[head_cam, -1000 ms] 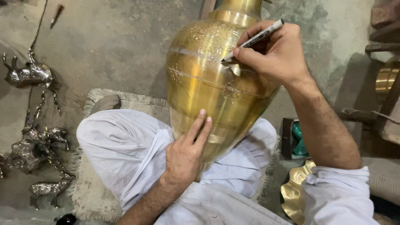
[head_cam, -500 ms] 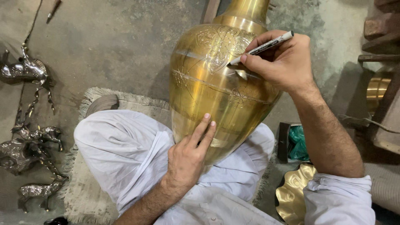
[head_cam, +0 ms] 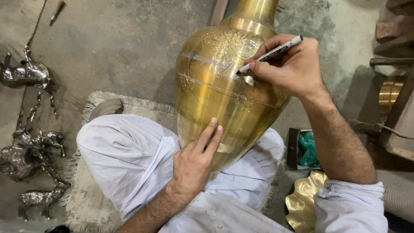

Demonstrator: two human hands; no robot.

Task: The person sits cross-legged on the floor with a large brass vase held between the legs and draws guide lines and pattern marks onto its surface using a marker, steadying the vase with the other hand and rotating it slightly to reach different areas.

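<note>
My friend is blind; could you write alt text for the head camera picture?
A person's right hand draws with a marker pen on a large brass vase resting in their white-clothed lap, while the left hand steadies it. Silver animal figurines lie on the floor nearby.

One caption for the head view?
Right hand pens patterns on large brass vase; left hand steadies it.

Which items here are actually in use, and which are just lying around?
In use:
- large engraved brass vase, resting on the lap
- white-and-black marker pen, tip on the vase
- right hand, holding the marker
- left hand, flat on the vase

Lying about:
- silver metal animal figurines
- scalloped brass dish
- fringed beige mat
</note>
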